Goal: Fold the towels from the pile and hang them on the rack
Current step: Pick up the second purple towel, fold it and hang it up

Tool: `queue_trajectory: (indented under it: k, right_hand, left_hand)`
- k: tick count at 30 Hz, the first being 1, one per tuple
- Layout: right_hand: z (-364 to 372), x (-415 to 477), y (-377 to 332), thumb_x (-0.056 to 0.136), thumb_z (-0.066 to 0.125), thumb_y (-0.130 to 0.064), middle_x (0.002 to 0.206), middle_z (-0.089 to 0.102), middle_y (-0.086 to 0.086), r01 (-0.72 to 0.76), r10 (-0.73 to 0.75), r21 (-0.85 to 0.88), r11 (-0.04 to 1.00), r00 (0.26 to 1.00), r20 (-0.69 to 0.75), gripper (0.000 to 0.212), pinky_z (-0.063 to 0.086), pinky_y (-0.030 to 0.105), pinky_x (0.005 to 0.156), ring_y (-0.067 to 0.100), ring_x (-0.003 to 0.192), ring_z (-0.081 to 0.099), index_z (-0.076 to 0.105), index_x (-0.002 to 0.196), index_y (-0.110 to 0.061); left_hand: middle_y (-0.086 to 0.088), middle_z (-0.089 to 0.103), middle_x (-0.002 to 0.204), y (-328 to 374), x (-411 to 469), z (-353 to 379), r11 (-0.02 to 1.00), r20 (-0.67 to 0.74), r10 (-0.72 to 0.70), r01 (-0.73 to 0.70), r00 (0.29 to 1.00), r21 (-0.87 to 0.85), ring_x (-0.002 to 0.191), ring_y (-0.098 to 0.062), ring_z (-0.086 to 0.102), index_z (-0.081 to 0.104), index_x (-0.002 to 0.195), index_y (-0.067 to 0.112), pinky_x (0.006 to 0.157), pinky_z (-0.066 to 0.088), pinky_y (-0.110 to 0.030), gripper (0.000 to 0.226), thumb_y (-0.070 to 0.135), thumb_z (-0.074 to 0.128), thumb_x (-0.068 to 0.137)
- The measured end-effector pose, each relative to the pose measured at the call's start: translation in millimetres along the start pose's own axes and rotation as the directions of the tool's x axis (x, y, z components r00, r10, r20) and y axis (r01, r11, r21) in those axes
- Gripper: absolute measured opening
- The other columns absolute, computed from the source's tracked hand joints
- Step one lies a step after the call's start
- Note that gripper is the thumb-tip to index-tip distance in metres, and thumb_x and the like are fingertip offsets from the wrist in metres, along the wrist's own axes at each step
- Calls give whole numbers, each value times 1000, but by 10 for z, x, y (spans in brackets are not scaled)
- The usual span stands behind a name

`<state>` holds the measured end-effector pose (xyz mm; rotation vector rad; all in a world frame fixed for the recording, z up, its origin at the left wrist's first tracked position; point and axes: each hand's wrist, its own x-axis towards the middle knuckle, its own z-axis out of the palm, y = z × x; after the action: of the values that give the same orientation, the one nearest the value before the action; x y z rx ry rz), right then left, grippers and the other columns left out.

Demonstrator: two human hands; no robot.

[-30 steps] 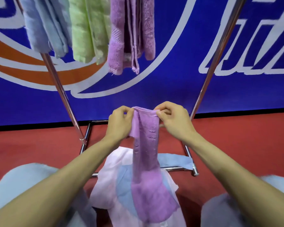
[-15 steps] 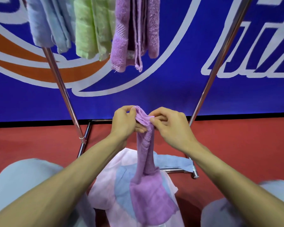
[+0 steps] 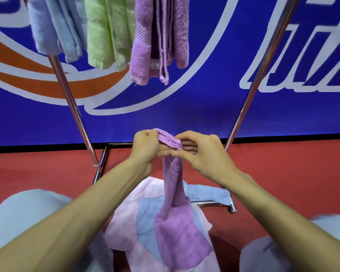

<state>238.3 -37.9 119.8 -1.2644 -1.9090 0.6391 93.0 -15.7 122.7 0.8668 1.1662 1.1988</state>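
Observation:
A purple towel [image 3: 175, 193] hangs in a narrow bunched strip from both my hands, its lower end lying on the pile. My left hand [image 3: 145, 148] grips the gathered top edge in a fist. My right hand [image 3: 202, 152] pinches the same edge just beside it, fingers touching the left hand. The pile [image 3: 130, 222] below holds pink and light blue towels. Above, on the rack, hang a blue towel [image 3: 49, 26], a green towel [image 3: 106, 30] and a purple towel [image 3: 161, 36], all folded.
Two slanted chrome rack poles, the left pole [image 3: 71, 101] and the right pole [image 3: 251, 91], flank my hands. The rack's base bars [image 3: 210, 203] lie on the red floor [image 3: 283, 169]. A blue banner wall [image 3: 185, 107] stands behind. My knees show at the bottom corners.
My hands came together, gathering the towel's top edge from a flat spread width into a tight bunch. The hanging strip narrowed accordingly.

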Motion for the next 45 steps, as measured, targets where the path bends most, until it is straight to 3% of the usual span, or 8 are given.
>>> queue_trajectory:
  k: [6,12,15,20,25,30,36,45]
  right_hand:
    - [-45,49,45,86,65,-6,91,75,1,18,-27,-106,994,996,-81,13,54,23,85,4,89,68,71,98,-9]
    - [-164,126,65,84,63,0,78,69,-8,-32,17,-62,998,974,-225,16,56,35,81,3,83,68,72,93,-10]
    - [-196,145,58,84,61,1,81,71,-8,-37,30,-24,999,969,-244,18,57,36,81,3,82,69,72,93,-12]
    - [-250,164,21,86,57,1,90,73,-2,-34,62,118,992,969,-241,23,57,42,84,12,88,70,70,94,-15]
    - [-413,166,-138,88,56,2,99,72,-2,5,59,241,970,964,-258,25,56,36,88,14,93,68,69,99,-17]
    - [-651,230,-384,92,55,-3,100,70,6,35,81,359,933,950,-303,24,52,27,82,10,88,64,65,113,-8]
    - [-964,302,-828,87,60,-26,103,69,11,76,110,590,803,955,-274,30,50,41,94,17,96,63,67,107,-5]
    - [-1209,242,-1323,99,40,-46,108,71,10,13,126,569,822,971,-204,48,53,38,89,21,98,68,65,109,-6]
  left_hand:
    - [-22,71,71,30,-15,-8,1000,7,-21,21,1000,6,50,-25,68,58,94,-2,51,59,-28,30,2,28,98]
    - [-7,65,60,36,59,-48,895,51,206,-209,977,393,54,-20,57,67,95,12,58,48,-29,29,18,39,91]
    - [6,66,79,41,19,-65,831,123,232,-262,965,490,73,-14,59,65,93,25,69,46,-28,19,35,56,81]
    - [-3,54,108,27,-2,-89,786,217,281,-354,935,507,88,-5,57,63,97,27,77,45,-17,20,36,71,82]
    - [4,67,89,237,-84,-64,719,277,454,-532,847,447,78,-4,59,66,87,20,75,47,-23,10,30,67,87]
    - [12,59,69,706,-204,105,595,344,577,-669,741,445,65,-3,49,64,80,24,64,41,-25,10,28,65,89]
    - [-3,61,71,1368,-473,374,362,413,695,-782,589,507,67,-8,47,65,83,12,64,41,-31,17,27,61,91]
    - [11,55,66,2164,-924,683,142,413,812,-825,414,547,58,1,47,60,83,16,57,35,-10,16,26,57,94]
